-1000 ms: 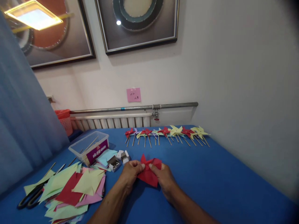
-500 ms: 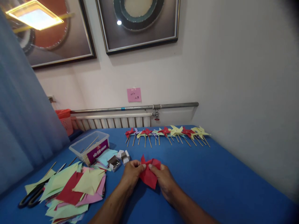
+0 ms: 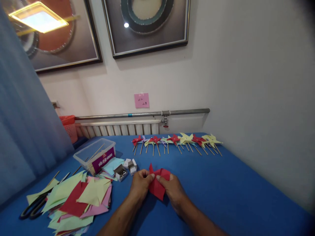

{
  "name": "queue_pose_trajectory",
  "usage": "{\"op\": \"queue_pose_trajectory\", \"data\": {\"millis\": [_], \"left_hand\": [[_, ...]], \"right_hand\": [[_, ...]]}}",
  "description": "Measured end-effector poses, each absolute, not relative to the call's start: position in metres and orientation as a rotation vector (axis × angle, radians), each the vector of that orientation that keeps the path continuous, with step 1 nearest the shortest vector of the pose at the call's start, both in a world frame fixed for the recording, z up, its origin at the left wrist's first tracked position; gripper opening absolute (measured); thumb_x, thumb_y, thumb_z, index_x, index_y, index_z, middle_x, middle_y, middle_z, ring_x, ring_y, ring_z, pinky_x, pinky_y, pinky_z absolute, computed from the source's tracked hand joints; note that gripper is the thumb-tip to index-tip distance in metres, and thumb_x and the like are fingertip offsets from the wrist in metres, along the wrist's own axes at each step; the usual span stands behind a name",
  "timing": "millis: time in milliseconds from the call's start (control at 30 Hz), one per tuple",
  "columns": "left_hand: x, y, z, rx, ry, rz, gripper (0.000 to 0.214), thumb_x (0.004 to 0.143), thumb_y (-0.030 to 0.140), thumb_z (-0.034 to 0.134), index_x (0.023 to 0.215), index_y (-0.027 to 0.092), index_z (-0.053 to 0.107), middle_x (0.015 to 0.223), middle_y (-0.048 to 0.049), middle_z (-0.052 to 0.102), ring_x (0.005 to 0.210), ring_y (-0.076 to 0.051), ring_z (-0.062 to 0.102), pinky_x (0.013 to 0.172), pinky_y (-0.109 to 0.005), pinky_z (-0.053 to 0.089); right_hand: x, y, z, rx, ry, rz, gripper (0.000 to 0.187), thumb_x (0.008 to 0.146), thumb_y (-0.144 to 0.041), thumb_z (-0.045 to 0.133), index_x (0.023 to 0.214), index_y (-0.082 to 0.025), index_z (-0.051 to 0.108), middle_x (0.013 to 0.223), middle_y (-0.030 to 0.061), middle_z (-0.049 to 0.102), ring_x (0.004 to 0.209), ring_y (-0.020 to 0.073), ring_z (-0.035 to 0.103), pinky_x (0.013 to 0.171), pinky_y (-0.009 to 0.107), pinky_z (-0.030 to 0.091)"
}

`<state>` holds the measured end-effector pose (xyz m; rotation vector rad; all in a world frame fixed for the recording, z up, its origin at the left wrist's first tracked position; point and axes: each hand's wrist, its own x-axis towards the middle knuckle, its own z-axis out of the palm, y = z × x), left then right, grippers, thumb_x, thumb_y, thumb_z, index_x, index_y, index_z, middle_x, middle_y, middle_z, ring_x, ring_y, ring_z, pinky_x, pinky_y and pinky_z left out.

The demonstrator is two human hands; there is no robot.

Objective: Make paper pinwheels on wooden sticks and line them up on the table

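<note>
Both my hands pinch a red paper pinwheel (image 3: 157, 188) at its middle, low over the blue table (image 3: 221, 186). My left hand (image 3: 140, 185) grips it from the left with thumb and fingers closed. From the right, my right hand (image 3: 173, 190) presses its thumb onto the folded points. Some of the paper's corners are folded toward the centre.
A row of finished pinwheels on sticks (image 3: 177, 142) lies at the far side. A clear plastic box of sticks (image 3: 94, 157), small boxes of pins (image 3: 123, 170), a pile of coloured paper squares (image 3: 76, 200) and black scissors (image 3: 33, 208) sit at the left. A wall stands close on the right.
My hands and the red paper have barely shifted; the fingers press the folded corners a little closer to the centre.
</note>
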<state>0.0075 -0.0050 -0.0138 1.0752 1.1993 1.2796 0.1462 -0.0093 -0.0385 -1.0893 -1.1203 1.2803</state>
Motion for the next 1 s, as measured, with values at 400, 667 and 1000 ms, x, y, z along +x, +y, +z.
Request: {"op": "queue_pose_trajectory", "data": {"millis": [400, 667, 1000], "left_hand": [[0.004, -0.007, -0.007, 1.043, 1.069, 1.234, 0.031, 0.051, 0.031, 0.089, 0.058, 0.016, 0.062, 0.052, 0.0007, 0.062, 0.048, -0.01, 0.051, 0.052, -0.023, 0.036], [-0.002, -0.003, -0.006, 0.984, 1.042, 1.274, 0.03, 0.053, 0.032, 0.088, 0.066, 0.015, 0.067, 0.06, -0.0009, 0.067, 0.052, -0.011, 0.055, 0.055, -0.024, 0.04], [-0.018, 0.008, -0.001, 0.857, 1.038, 1.347, 0.03, 0.053, 0.029, 0.086, 0.073, 0.012, 0.07, 0.062, -0.004, 0.069, 0.052, -0.013, 0.057, 0.055, -0.024, 0.042]], "right_hand": [[0.143, -0.013, -0.03, -1.049, -1.056, 1.353, 0.016, 0.072, -0.035, 0.075, 0.081, -0.021, 0.078, 0.074, 0.0031, 0.077, 0.067, 0.0203, 0.067, 0.066, 0.03, 0.051], [0.148, -0.013, -0.027, -0.981, -1.048, 1.46, 0.036, 0.073, -0.049, 0.075, 0.097, -0.022, 0.07, 0.073, 0.0017, 0.074, 0.07, 0.0237, 0.072, 0.066, 0.034, 0.056], [0.155, -0.029, -0.009, -0.901, -1.469, 1.221, 0.066, 0.084, -0.032, 0.064, 0.149, -0.028, 0.05, 0.105, 0.0055, 0.076, 0.079, 0.0194, 0.068, 0.079, 0.033, 0.053]]}}
